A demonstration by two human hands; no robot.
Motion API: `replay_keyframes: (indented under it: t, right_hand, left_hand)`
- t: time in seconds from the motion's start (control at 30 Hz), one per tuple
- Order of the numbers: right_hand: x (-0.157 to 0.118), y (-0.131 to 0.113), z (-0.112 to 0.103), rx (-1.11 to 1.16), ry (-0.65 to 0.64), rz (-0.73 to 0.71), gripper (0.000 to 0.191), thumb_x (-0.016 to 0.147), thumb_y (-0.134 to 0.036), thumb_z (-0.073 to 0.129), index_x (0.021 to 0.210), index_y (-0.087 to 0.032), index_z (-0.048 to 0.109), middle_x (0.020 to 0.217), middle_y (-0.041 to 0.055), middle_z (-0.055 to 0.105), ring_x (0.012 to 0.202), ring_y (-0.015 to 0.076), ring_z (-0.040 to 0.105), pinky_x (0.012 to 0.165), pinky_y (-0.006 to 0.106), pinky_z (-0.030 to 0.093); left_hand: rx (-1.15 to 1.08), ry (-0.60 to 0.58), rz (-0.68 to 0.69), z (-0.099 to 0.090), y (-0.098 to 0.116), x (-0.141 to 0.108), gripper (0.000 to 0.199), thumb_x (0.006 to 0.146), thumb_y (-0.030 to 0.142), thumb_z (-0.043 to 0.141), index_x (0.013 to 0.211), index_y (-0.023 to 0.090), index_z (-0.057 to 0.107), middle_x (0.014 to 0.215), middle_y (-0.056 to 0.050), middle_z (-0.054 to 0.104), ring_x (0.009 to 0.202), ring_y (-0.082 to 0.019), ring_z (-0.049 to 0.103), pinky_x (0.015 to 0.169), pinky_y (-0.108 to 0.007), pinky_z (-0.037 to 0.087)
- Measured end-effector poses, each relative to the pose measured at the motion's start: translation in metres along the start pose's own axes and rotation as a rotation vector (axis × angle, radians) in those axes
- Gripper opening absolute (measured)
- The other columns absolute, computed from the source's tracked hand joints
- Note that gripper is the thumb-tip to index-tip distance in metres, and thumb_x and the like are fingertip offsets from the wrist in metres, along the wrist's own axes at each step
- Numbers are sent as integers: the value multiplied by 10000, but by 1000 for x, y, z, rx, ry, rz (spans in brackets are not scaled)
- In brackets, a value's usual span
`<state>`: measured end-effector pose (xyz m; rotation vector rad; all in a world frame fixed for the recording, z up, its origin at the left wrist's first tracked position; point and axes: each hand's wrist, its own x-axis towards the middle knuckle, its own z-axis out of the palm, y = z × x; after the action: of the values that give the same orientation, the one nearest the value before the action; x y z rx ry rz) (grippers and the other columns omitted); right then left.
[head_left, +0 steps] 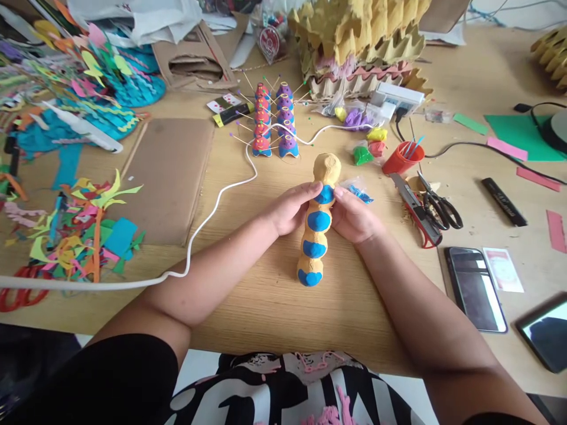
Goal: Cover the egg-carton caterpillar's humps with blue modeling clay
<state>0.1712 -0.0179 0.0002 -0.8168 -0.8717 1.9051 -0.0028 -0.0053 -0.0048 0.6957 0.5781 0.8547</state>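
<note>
Between my two hands is a yellow egg-carton strip (310, 235) of joined cups, with blue patches of what looks like clay on several of them. My left hand (292, 209) grips its left side near the far end, the thumb on the topmost blue patch. From the other side my right hand (354, 215) holds it, thumb at the same patch. The far cup is plain yellow. Just beyond my right hand lies a clear bag with blue clay (359, 193). Fingers under the strip are partly hidden.
Farther back stand a red caterpillar strip (262, 118) and a purple one (286, 121), both with pins. A white cable (221, 192) crosses my left forearm. At right are scissors (438, 206), a cutter (414, 206), a red cup (402, 158) and a phone (476, 289). Paper scraps (84, 230) lie left.
</note>
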Motion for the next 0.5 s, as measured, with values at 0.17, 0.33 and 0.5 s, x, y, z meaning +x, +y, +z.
replay_keyframes:
  t: [0.17,0.33,0.5]
  right_hand:
    - [0,-1,0,30,-16,10,412,753,-568,980,877,-236,770,781,13,806,721,189,748,647,288,611]
    - [-2,-3,1,35,-16,36,389,772,-569,955,887,-247,769,780,18,814,823,237,806,709,323,653]
    - [-3,-6,2,35,-39,73,380,776,-565,942,859,-248,750,765,15,806,887,254,823,784,347,684]
  left_hand:
    - [4,28,2,2,1,-1,457,789,578,969,873,177,766,836,-14,762,799,-185,711,812,-327,542]
    - [21,15,23,1,2,-1,479,739,586,1001,836,185,758,809,-3,749,777,-170,685,775,-304,531]
    - [19,-31,18,0,2,-1,511,713,595,1017,814,178,740,797,1,722,752,-153,679,727,-286,532]
